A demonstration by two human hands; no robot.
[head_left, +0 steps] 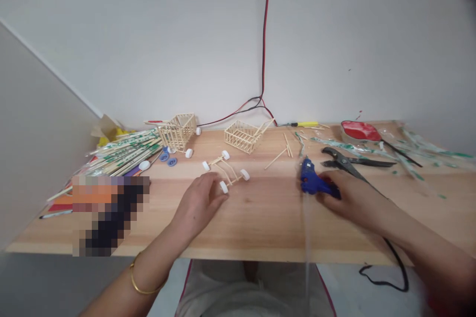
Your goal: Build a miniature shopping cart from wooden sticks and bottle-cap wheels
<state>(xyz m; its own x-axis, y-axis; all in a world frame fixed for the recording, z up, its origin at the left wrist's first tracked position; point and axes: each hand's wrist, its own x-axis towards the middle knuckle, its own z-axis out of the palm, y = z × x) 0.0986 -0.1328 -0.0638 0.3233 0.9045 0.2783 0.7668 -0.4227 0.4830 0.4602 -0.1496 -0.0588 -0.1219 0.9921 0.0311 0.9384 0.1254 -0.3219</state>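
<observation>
My left hand rests on the wooden table, fingers curled around one white wheel of a small stick frame with wheels. My right hand grips the handle of a blue glue gun lying on its side on the table, nozzle pointing away from me. A thin glue strand trails down from the gun toward the table's front edge.
Two stick baskets stand at the back. Wrapped chopsticks, loose white and blue wheels, black pliers, a red lid, a yellow-handled tool and plastic wrappers lie around. Cables run up the wall.
</observation>
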